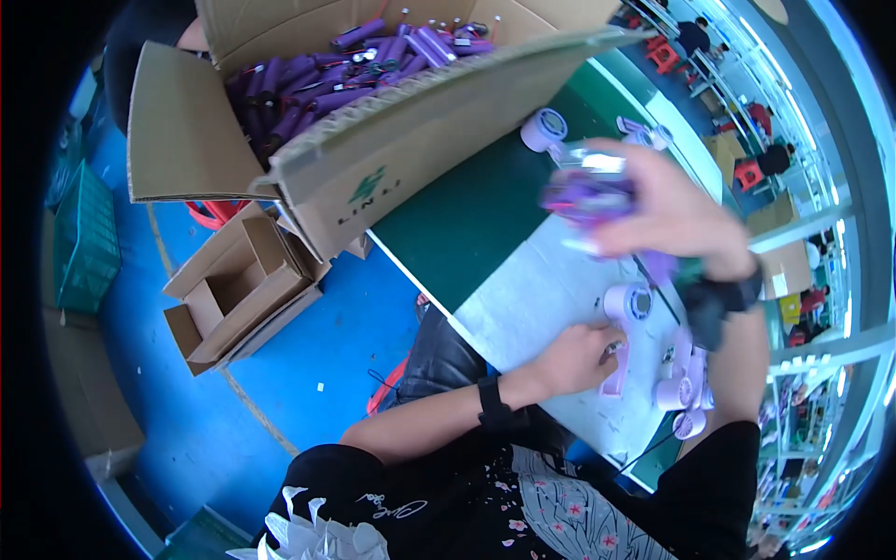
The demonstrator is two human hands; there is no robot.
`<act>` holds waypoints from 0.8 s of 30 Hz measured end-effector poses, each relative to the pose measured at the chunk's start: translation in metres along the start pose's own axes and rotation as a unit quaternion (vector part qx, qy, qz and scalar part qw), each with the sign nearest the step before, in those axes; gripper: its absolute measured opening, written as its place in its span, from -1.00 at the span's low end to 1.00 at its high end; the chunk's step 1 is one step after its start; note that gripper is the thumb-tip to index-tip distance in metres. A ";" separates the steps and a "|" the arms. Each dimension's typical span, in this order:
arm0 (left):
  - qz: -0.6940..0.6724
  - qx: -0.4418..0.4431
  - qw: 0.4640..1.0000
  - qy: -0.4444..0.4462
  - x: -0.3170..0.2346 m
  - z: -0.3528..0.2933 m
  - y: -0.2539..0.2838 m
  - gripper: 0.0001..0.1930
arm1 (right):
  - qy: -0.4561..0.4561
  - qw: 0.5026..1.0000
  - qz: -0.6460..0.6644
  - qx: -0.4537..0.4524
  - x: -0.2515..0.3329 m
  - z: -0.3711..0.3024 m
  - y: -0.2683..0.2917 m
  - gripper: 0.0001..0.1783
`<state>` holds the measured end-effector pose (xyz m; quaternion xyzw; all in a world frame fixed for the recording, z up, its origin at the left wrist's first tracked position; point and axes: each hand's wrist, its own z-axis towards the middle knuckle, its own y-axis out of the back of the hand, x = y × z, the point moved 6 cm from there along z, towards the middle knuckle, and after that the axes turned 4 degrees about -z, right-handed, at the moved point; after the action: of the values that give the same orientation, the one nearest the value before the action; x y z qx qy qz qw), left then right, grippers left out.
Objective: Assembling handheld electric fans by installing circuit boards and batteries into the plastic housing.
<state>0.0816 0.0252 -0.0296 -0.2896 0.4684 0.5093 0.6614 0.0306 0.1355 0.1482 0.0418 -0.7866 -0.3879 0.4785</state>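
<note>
The table's (467, 257) pale edge slants from the frame's centre toward the bottom; its green stretch runs between the carton (439, 168), upper left, and the grey mat (518, 289). Right of centre, the blurred right hand (667, 201) curls around a purple bundle (588, 198), held above the table. Below, the left hand's (579, 359) bunched fingertips touch a lilac fan (626, 306) on the mat; I cannot tell whether they pinch it.

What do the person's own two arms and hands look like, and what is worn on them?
The left hand and the right hand look ungloved, and the short black fabric sleeves leave the forearms bare. A black band circles the left wrist; a bulkier dark wrap, too blurred for details, is at the right.
</note>
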 end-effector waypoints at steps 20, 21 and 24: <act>0.094 0.014 0.995 0.000 -0.002 -0.009 0.035 -0.71 | 0.040 0.940 -0.209 -0.268 -0.014 -0.011 -0.014 -0.62; 0.066 0.020 0.997 0.035 -0.004 -0.007 0.040 -0.70 | 0.049 0.940 -0.178 -0.287 -0.011 -0.031 -0.007 -0.66; 0.036 0.064 0.994 0.076 -0.012 -0.008 0.041 -0.69 | -0.009 0.941 -0.059 -0.332 -0.003 -0.103 -0.004 -0.71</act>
<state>0.0394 0.0266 -0.0173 -0.2680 0.5591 0.4783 0.6220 0.1123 0.0754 0.1686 -0.0766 -0.6136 -0.6551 0.4342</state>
